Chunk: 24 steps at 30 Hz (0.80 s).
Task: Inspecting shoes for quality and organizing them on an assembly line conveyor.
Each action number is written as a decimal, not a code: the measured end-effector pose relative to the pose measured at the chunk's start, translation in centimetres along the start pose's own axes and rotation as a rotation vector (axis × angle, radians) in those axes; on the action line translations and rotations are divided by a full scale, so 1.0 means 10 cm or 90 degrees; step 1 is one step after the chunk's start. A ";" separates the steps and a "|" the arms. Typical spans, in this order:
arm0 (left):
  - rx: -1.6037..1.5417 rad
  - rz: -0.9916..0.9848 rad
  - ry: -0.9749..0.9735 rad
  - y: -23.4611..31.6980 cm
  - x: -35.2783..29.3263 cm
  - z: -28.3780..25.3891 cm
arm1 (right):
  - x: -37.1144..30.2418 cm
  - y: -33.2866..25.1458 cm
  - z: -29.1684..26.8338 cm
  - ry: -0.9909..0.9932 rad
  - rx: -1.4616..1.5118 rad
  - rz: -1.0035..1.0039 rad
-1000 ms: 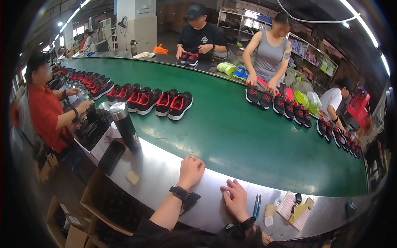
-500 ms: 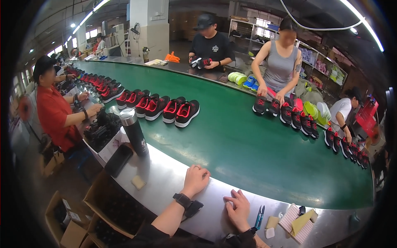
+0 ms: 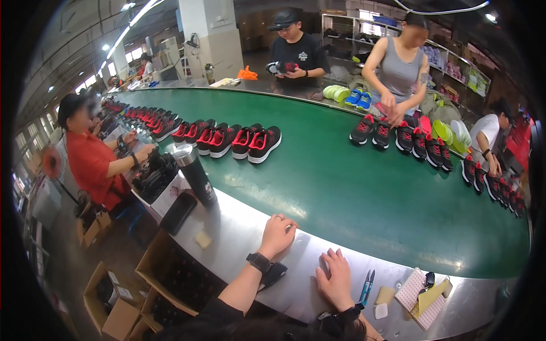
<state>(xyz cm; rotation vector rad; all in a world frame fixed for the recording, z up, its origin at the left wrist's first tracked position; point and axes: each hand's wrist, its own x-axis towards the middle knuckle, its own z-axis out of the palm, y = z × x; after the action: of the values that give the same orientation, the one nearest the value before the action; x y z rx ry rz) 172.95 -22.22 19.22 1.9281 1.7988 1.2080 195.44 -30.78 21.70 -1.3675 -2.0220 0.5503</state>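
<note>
My left hand (image 3: 278,234) rests at the edge of the metal worktop, its fingers loosely curled in; I see nothing held in it. To its right, my right hand (image 3: 336,278) lies on the metal surface with its fingers stretched out, holding nothing. Nearest to the right hand is a pair of blue-handled thread snips (image 3: 367,287). Beside the snips are a tan pad (image 3: 385,295), a small white piece (image 3: 381,311) and a pink dotted pad (image 3: 410,290) with a yellow cloth (image 3: 430,296) across it.
A dark tumbler (image 3: 196,176), a black phone (image 3: 178,213) and a beige block (image 3: 203,239) are at the left. Black-and-red shoes (image 3: 264,145) line the green belt (image 3: 318,165); more stand opposite (image 3: 420,144). Cardboard boxes (image 3: 151,267) sit below. Several co-workers surround the belt.
The view has shifted a little. My right hand's fingers are straighter and flatter now; my left hand stays by the edge. Across the belt, the grey-topped person's hands have drawn together and lifted off the shoes.
</note>
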 end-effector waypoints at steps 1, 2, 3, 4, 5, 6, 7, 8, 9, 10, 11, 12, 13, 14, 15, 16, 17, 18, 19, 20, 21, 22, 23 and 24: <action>-0.003 0.005 -0.016 0.02 0.01 -0.02 | 0.00 0.00 0.01 -0.003 0.010 0.004; -0.005 0.008 -0.031 0.04 0.01 -0.03 | -0.01 0.01 0.00 -0.017 0.016 -0.003; 0.002 -0.010 -0.025 0.07 0.02 -0.02 | -0.02 0.03 -0.02 -0.007 0.018 0.003; -0.010 0.003 -0.024 0.09 0.03 -0.01 | -0.03 0.04 -0.02 0.001 0.023 0.005; -0.020 0.017 -0.022 0.10 0.03 0.00 | -0.03 0.04 -0.03 -0.021 0.032 -0.005; -0.022 0.020 -0.015 0.11 0.03 0.03 | -0.04 0.04 -0.05 -0.014 0.016 0.003; -0.023 0.023 -0.006 0.13 0.03 0.03 | -0.04 0.03 -0.06 -0.005 0.000 0.010; -0.027 0.008 -0.014 0.14 0.01 0.01 | -0.04 0.02 -0.06 -0.012 0.000 0.013; -0.023 -0.003 -0.009 0.14 0.01 0.01 | -0.04 0.01 -0.06 -0.024 0.002 0.008; -0.023 0.000 -0.014 0.14 0.00 0.00 | -0.04 0.00 -0.06 -0.025 -0.004 0.012; -0.025 0.003 -0.022 0.14 -0.01 0.01 | -0.05 0.01 -0.06 -0.024 -0.011 0.017; -0.022 0.023 -0.009 0.10 -0.01 0.00 | -0.05 -0.01 -0.03 -0.023 -0.014 0.017; -0.023 0.016 -0.011 0.06 -0.01 0.00 | -0.03 -0.01 -0.03 -0.030 -0.014 0.019; -0.027 0.009 -0.010 0.02 -0.01 0.01 | 0.00 -0.01 -0.02 -0.026 -0.016 0.012; -0.030 0.009 -0.008 0.03 0.00 0.01 | 0.02 -0.03 -0.05 -0.016 -0.016 0.002; -0.030 0.009 -0.007 0.05 -0.01 0.01 | 0.02 -0.04 -0.05 -0.004 -0.017 0.004; -0.030 0.013 -0.006 0.07 -0.02 0.00 | 0.00 -0.04 -0.05 -0.005 -0.017 0.003; -0.033 0.016 -0.003 0.05 0.00 0.00 | 0.01 -0.03 -0.03 0.000 -0.019 0.009; -0.035 0.015 0.003 0.05 0.02 0.01 | 0.02 -0.02 -0.02 0.006 -0.020 0.015; -0.038 0.014 -0.001 0.06 0.03 0.02 | 0.04 -0.01 -0.02 0.005 -0.022 0.009; -0.041 0.012 -0.007 0.06 0.01 0.03 | 0.03 -0.01 -0.02 0.012 -0.022 0.016; -0.041 0.011 -0.004 0.06 0.01 0.04 | 0.03 -0.01 -0.01 0.019 -0.022 0.022; -0.046 0.004 -0.012 0.05 0.02 0.04 | 0.04 -0.01 -0.02 0.019 -0.022 0.018; -0.051 -0.003 -0.022 0.03 0.02 0.04 | 0.05 -0.02 -0.03 0.022 -0.017 0.014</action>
<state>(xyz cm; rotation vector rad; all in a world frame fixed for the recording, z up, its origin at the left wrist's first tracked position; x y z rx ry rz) 173.48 -21.94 19.26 1.8877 1.7109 1.2189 195.42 -30.41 22.14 -1.4066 -1.9957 0.5068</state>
